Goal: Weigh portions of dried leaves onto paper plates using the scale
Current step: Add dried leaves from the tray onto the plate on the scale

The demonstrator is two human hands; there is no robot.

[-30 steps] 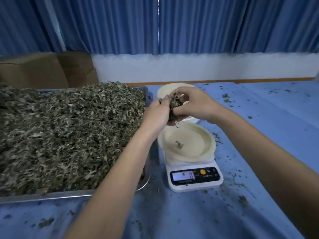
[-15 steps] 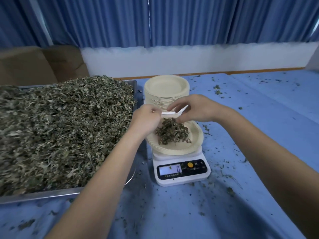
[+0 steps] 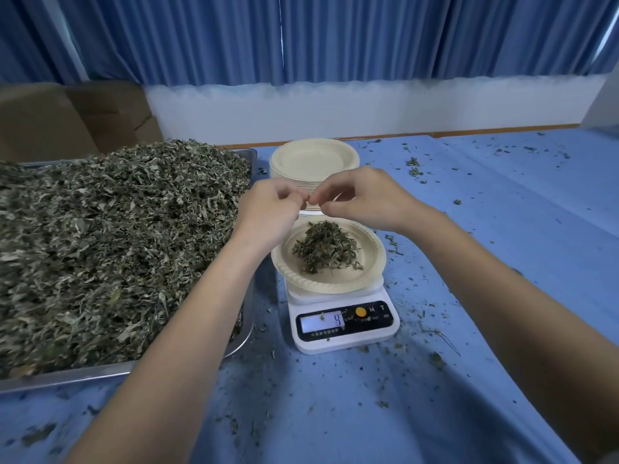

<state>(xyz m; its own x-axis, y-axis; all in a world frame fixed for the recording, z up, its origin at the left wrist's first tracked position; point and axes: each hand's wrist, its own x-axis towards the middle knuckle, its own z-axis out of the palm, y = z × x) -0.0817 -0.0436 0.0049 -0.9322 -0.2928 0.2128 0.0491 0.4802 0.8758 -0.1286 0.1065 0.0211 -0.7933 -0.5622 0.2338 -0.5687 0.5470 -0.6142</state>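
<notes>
A white digital scale [image 3: 345, 329] stands on the blue table cloth, its display reading 0. On it sits a paper plate [image 3: 373, 262] with a small heap of dried leaves [image 3: 326, 247]. My left hand [image 3: 271, 209] and my right hand [image 3: 363, 199] hover just above the plate's far edge, fingertips meeting. The left hand's fingers are curled in; the right hand's fingers are loosely bent. I see no leaves in either hand. A stack of empty paper plates [image 3: 313, 159] stands right behind the hands.
A big metal tray [image 3: 246, 333] heaped with dried leaves [image 3: 117, 246] fills the left side, touching my left forearm. Cardboard boxes [image 3: 50, 122] stand behind it. Leaf crumbs litter the blue cloth [image 3: 502, 229] around the scale and to the right.
A second ago both hands held a clump of leaves above the near-empty plate. The clump now lies on the plate, and the hands have drawn together, fingertips touching.
</notes>
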